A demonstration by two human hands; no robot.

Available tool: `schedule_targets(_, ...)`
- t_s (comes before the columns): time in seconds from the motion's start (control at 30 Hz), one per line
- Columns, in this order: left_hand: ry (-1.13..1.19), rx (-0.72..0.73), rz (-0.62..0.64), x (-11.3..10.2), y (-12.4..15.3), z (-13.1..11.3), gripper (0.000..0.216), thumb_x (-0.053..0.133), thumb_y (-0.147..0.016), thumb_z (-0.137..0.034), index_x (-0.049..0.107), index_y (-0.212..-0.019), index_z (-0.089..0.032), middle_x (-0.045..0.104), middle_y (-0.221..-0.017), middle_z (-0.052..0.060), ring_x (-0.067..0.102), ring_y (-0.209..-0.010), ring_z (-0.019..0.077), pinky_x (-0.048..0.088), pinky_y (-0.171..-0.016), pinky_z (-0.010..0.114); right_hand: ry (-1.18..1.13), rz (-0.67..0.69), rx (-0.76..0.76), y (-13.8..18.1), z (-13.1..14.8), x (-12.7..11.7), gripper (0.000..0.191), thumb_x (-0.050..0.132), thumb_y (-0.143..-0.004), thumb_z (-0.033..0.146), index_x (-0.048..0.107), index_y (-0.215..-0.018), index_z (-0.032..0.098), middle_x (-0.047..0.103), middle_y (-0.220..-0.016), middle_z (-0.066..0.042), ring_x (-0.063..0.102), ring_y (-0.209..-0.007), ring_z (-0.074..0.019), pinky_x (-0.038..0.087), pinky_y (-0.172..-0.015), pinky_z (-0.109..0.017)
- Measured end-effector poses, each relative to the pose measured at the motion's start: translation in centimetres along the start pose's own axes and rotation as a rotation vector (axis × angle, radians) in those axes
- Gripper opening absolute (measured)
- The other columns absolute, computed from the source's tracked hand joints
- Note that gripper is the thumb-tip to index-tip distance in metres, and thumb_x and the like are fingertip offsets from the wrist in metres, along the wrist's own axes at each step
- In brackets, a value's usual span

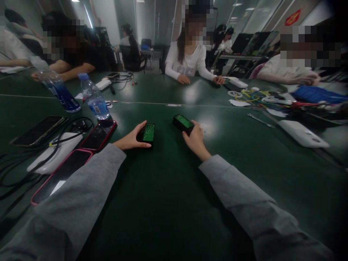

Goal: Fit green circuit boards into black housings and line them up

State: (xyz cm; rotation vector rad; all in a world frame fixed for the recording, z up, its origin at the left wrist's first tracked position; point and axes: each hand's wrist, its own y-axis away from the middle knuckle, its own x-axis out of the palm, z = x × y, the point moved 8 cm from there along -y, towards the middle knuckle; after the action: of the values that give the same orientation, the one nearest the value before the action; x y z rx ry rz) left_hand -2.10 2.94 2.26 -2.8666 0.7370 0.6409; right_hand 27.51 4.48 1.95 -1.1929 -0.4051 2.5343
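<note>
My left hand [135, 138] is around a small black box with a green circuit board [148, 133] on its upper face, fingers at its far end and thumb at its near end. A second black box with a green board [183, 121] lies a short way to the right, turned at an angle. Its right end is in the grip of my right hand [196, 137], thumb on the near side. Both boxes are at the dark green tabletop [163, 203]; whether either is slightly lifted is hard to see.
On the left are a red-edged phone [99, 135], a pink-edged phone [63, 174], a white power bank [54, 154], black cables, a small water bottle [95, 98] and a taller bottle [58, 85]. Tangled wires [261, 96] and a white device [303, 134] lie right. Several people sit opposite.
</note>
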Motion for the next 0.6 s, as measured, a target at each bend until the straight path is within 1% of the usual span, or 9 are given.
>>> schedule_targets(0.1,-0.021,0.012,-0.005,-0.1,-0.2,-0.2,0.126,0.091,-0.063,-0.043,0.016,-0.164,-0.028,0.015,-0.172,0.017,0.014,-0.158,0.0396,0.016,-0.126,0.062,-0.012,0.006,-0.012,0.0,0.0,0.0,0.067,0.055,-0.082,0.029,0.037,-0.145,0.017,0.050,-0.143,-0.022,0.046,-0.130,-0.0425,0.041,-0.103,-0.067)
schedule_targets(0.23,-0.042,0.057,-0.026,0.0,-0.6,-0.3,0.123,0.091,-0.063,-0.044,0.021,-0.163,-0.028,0.020,-0.171,0.018,0.021,-0.157,0.0413,0.022,-0.123,0.065,-0.011,0.017,-0.038,-0.1,0.0,0.1,0.066,0.056,-0.083,0.031,0.038,-0.145,0.018,0.051,-0.141,-0.022,0.047,-0.130,-0.0431,0.040,-0.102,-0.069)
schedule_targets(0.33,-0.076,0.048,-0.080,0.2,-0.8,-0.3,0.115,0.089,-0.068,-0.048,0.025,-0.161,-0.028,0.024,-0.169,0.018,0.028,-0.154,0.0420,0.029,-0.121,0.064,-0.005,0.019,-0.067,-0.1,0.2,0.2,0.064,0.058,-0.083,0.031,0.040,-0.144,0.018,0.053,-0.140,-0.021,0.049,-0.129,-0.0424,0.042,-0.101,-0.068)
schedule_targets(0.4,-0.099,0.025,-0.136,0.4,-1.2,-0.2,0.111,0.085,-0.071,-0.052,0.026,-0.161,-0.027,0.026,-0.169,0.019,0.031,-0.153,0.0420,0.033,-0.120,0.062,0.003,0.028,-0.097,-0.1,0.5,0.2,0.063,0.060,-0.084,0.032,0.042,-0.142,0.016,0.054,-0.138,-0.021,0.050,-0.127,-0.0422,0.045,-0.100,-0.066)
schedule_targets(0.5,-0.133,0.030,-0.195,0.5,-2.4,-0.3,0.111,0.083,-0.073,-0.056,0.024,-0.162,-0.024,0.025,-0.169,0.020,0.029,-0.154,0.0412,0.030,-0.122,0.060,0.011,0.048,-0.187,0.2,1.5,0.2,0.062,0.064,-0.086,0.037,0.044,-0.140,0.012,0.056,-0.134,-0.023,0.052,-0.125,-0.0415,0.048,-0.099,-0.062)
schedule_targets(0.6,-0.173,0.032,-0.198,0.7,-3.5,-0.3,0.113,0.082,-0.073,-0.058,0.022,-0.162,-0.022,0.026,-0.168,0.021,0.030,-0.154,0.0406,0.028,-0.123,0.059,0.034,0.068,-0.271,0.6,2.5,0.2,0.063,0.065,-0.088,0.040,0.045,-0.140,0.010,0.057,-0.133,-0.023,0.052,-0.124,-0.0410,0.050,-0.099,-0.060)
